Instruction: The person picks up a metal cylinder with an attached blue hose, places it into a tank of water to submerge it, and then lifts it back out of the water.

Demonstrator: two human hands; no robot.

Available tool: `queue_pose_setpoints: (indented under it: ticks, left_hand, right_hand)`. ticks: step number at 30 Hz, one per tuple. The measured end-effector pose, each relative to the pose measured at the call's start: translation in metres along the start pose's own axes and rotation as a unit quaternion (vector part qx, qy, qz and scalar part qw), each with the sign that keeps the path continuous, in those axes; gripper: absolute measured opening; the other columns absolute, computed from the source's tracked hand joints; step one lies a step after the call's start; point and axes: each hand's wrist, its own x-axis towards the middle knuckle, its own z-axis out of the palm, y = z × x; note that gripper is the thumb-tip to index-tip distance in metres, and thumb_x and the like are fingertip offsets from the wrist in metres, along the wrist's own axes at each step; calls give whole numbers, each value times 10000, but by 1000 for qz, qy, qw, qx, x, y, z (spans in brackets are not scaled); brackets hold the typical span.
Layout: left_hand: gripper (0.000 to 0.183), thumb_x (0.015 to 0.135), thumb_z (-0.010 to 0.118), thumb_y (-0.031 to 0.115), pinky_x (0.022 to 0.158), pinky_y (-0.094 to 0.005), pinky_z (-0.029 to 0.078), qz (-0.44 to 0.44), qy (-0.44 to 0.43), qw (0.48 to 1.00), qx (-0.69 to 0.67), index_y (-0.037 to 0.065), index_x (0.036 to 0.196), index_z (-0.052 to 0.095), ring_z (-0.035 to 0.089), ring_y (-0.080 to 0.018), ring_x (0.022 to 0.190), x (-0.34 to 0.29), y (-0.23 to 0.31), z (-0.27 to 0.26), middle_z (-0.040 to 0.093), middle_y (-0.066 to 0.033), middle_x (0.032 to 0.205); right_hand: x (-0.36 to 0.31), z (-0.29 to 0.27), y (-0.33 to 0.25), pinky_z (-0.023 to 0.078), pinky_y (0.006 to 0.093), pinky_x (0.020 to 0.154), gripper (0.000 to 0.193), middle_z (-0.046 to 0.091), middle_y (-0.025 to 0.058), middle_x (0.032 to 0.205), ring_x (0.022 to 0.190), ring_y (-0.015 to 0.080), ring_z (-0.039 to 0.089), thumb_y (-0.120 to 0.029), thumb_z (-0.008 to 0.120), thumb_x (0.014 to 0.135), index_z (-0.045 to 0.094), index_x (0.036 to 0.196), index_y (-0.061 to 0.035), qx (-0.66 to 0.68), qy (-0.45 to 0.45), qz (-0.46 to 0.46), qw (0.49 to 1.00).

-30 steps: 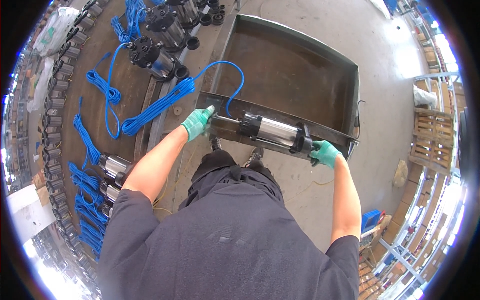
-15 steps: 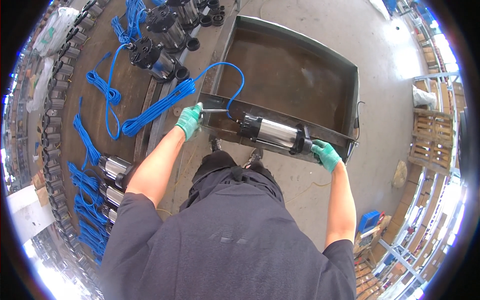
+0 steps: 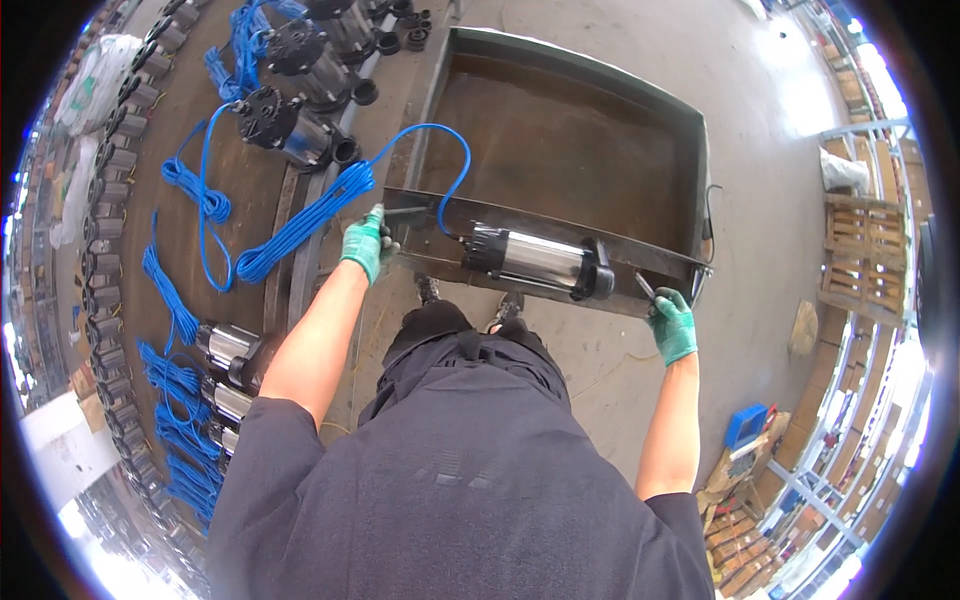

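Observation:
A submersible pump [image 3: 530, 260] with a shiny steel body and black ends lies on its side on the metal ledge [image 3: 625, 300] before me. Its blue cable [image 3: 467, 165] arches left to a tied coil [image 3: 310, 220]. My left hand [image 3: 365, 245], in a green glove, is closed on a grey metal rod [image 3: 405, 211] at the ledge's left end. Beyond the pump's right end, my gloved right hand [image 3: 672, 325] closes round a short, thin metal piece [image 3: 645, 286], apart from the pump. Whether either metal piece is loose or fixed to the ledge, I cannot tell.
A tank [image 3: 570, 130] of brownish water stands behind the ledge. On the left, a bench [image 3: 190, 265] carries upright pumps [image 3: 290, 125], lying pumps [image 3: 230, 345] and several blue cable coils. Wooden pallets [image 3: 865, 245] and shelving are at the right.
My right hand has come away from the pump's right end and now shows a thin metal piece in its fingers. The left hand keeps its rod. The whole view has shifted slightly.

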Motion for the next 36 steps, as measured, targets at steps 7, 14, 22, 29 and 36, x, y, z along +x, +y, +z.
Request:
queue_pose_setpoints:
  ticks: [7,14,22,29,36]
  left_hand:
    - [219,1009,633,322,402,-292,496,84,-30,994,71,121,923,621,517,-79,463,-32,17,5,652,-25,739]
    - [293,1026,617,250,517,-296,557,123,-155,967,161,115,1283,577,570,-86,552,-35,2,61,656,-12,932]
    - [258,1015,647,335,521,-244,483,133,-225,935,240,79,984,655,452,-47,542,-54,5,71,500,52,685]
    - [290,1035,613,321,593,-283,515,195,-325,925,-41,38,978,639,516,-86,628,-131,39,64,546,-3,794]
    - [322,1042,573,336,644,-287,519,121,-512,821,-222,38,1112,673,488,-92,665,-196,54,125,598,-62,1036]
  right_hand:
    - [-3,-64,32,593,376,681,202,695,76,894,712,187,645,-16,598,927,654,1113,-70,218,274,-98,932]
    - [43,-69,21,626,383,709,218,658,113,939,765,240,679,47,537,948,630,1129,-30,166,334,-95,923]
    - [-16,12,-20,545,457,882,271,700,223,1036,940,380,695,-246,658,931,695,1120,-55,-522,318,-255,749]
    - [-47,136,-34,527,526,869,434,702,277,1043,1009,451,663,-388,560,1011,583,1312,-77,-545,95,-166,816]
    - [1,125,31,554,493,817,253,633,225,1114,913,433,669,-175,608,968,674,1193,-79,-547,119,-295,775]
